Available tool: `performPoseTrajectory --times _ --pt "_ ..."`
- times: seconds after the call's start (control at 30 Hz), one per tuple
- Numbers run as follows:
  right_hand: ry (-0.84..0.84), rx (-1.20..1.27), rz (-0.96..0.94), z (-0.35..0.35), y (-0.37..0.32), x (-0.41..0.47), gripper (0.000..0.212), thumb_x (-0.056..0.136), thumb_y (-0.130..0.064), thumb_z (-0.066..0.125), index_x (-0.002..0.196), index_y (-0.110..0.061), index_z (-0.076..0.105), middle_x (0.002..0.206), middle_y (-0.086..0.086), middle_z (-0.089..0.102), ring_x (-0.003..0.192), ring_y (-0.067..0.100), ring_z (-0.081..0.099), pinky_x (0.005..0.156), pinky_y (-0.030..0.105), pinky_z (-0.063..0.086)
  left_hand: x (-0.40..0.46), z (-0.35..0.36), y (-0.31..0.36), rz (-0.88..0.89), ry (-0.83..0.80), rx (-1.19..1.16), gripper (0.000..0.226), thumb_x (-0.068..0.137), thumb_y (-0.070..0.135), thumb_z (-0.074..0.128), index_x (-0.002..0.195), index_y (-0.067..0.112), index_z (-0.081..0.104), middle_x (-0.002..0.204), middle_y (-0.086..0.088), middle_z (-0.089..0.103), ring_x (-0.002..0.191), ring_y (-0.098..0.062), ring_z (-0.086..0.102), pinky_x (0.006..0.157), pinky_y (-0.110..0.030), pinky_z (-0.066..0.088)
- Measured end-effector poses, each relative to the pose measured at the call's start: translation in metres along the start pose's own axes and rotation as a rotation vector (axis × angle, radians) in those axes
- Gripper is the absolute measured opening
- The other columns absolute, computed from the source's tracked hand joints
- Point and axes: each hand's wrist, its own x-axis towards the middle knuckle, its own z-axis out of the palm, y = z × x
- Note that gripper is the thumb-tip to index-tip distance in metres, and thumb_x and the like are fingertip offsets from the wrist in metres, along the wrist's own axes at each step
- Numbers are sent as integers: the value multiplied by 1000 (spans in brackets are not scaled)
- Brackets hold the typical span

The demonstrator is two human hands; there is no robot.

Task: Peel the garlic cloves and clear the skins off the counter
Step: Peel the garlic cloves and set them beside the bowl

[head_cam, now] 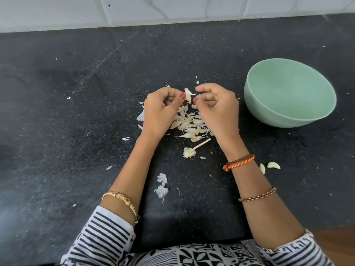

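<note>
Garlic clove [188, 96] pinched between hands [192, 108]

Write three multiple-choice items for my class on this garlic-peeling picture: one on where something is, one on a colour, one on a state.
1. Where is the bowl?
A. Beside the right hand
B. Beside the left hand
C. On the person's lap

2. What colour is the bowl?
A. Red
B. Pale green
C. Black

3. What is the state of the garlic clove?
A. Lying alone in the bowl
B. Pinched between both hands, skin partly off
C. Sliced on a board

Answers:
1 A: it stands on the counter just past the right hand.
2 B: its wall is mint green.
3 B: fingers of the left hand and the right pinch it above the skins.
</note>
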Motion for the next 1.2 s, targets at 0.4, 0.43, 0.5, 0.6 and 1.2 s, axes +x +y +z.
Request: performPoseTrajectory --times 0.4,0.43,0.5,0.6,1.2 --pt "-80 -152 -178 1 2 -1 22 87 -2 56 100 -10 72 87 5 72 81 16 66 76 35 54 -2 3 1 71 -24 59 10 88 7 60 83 14 66 71 5 61 63 -14 50 61 -20 44" --pt "-83 -178 -185 1 2 0 24 88 -2 55 102 -11 72 88 6 72 83 17 66 78 34 53 -2 4 0 105 -26 78 11 88 7 60 86 16 66 73 7 62 64 -21 52 63 -23 46" --pt "-86 -225 -198 1 3 0 25 89 -3 53 102 -12 72 89 7 71 84 19 65 77 34 51 -2 4 -2 159 -17 113 13 86 11 60 90 22 66 76 11 64 68 -28 56 65 -31 47" --pt "-70 -205 -171 1 2 1 22 87 -2 56 102 -8 70 87 7 71 83 19 66 77 37 52 -2 4 -3 203 2 150 11 83 21 58 88 26 67 74 9 66 65 -28 55 65 -29 44" --pt "-63 23 -37 -2 -1 2 20 84 2 59 94 -10 72 77 -14 62 73 -1 60 72 8 47 -3 6 -3 268 -19 298 17 80 17 53 74 9 67 58 25 46 67 1 40 66 -7 32"
